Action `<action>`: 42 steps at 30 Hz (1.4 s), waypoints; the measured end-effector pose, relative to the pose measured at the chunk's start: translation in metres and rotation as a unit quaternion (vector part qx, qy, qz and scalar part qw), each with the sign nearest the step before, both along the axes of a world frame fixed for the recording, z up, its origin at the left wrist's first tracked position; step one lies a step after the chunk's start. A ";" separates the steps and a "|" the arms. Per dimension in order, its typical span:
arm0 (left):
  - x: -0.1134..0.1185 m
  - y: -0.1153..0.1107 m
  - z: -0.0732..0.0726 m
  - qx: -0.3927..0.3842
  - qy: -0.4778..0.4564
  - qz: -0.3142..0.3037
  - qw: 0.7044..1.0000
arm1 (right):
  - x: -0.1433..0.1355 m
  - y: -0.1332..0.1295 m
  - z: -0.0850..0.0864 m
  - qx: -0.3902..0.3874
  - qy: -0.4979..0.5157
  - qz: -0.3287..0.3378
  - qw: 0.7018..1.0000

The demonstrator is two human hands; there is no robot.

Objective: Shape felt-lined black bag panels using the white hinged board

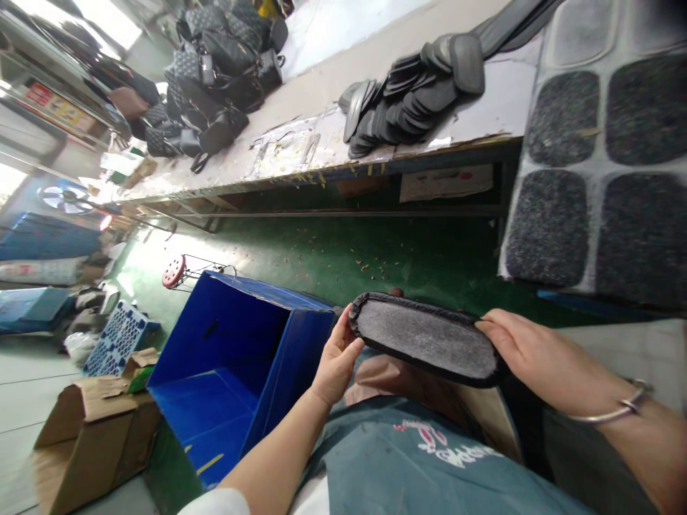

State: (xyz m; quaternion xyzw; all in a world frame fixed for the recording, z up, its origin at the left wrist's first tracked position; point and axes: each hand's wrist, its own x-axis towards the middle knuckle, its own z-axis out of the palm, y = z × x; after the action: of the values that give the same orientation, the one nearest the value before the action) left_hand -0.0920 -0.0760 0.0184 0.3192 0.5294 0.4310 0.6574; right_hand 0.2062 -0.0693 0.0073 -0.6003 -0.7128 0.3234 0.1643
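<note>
Between my two hands is an oval padded panel (426, 336) with a grey felt face and a black folded rim. It is held above my lap, its long side running left to right. My left hand (339, 357) pinches its left end, thumb on the near side. At the opposite end my right hand (518, 347) grips the rim, with the thumb on top and the other fingers mostly hidden. A bracelet circles my right wrist.
A blue bin (215, 408) stands open at my left, beside a cardboard box (101, 436). On the long table (322, 107) lie a row of black oval pieces (413, 96) and a heap of black bags (215, 79). Dark felt pads (563, 118) cover a board at right.
</note>
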 end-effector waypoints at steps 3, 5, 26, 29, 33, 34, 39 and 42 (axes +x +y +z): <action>0.005 0.003 0.002 0.010 0.009 0.016 1.000 | 0.000 0.000 0.001 -0.009 -0.021 0.019 1.000; 0.007 0.003 0.005 0.011 0.015 0.020 1.000 | -0.001 0.001 0.002 -0.008 -0.031 0.022 0.999; -0.035 0.029 0.007 -0.021 -0.019 -0.107 0.994 | -0.006 0.000 0.009 -0.028 -0.122 0.022 0.992; -0.038 0.034 0.002 0.027 0.017 -0.122 0.992 | -0.005 -0.001 0.006 -0.002 -0.144 0.026 0.989; -0.043 0.045 0.007 0.065 0.051 -0.171 0.982 | -0.004 -0.004 0.001 0.030 -0.183 0.043 0.982; -0.045 0.048 0.009 0.065 0.057 -0.186 0.979 | -0.003 -0.004 0.001 0.035 -0.192 0.043 0.980; -0.049 0.060 0.014 0.043 0.071 -0.242 0.967 | -0.003 -0.006 0.002 0.088 -0.249 0.073 0.962; -0.051 0.063 0.012 0.052 0.074 -0.265 0.960 | -0.005 -0.006 0.005 0.119 -0.282 0.103 0.946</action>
State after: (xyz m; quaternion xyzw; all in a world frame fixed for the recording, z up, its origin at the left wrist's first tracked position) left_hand -0.1429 -0.0132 0.0306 0.5130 0.4499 0.2436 0.6892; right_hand 0.2012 -0.0751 0.0124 -0.5661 -0.8214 0.0687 -0.0077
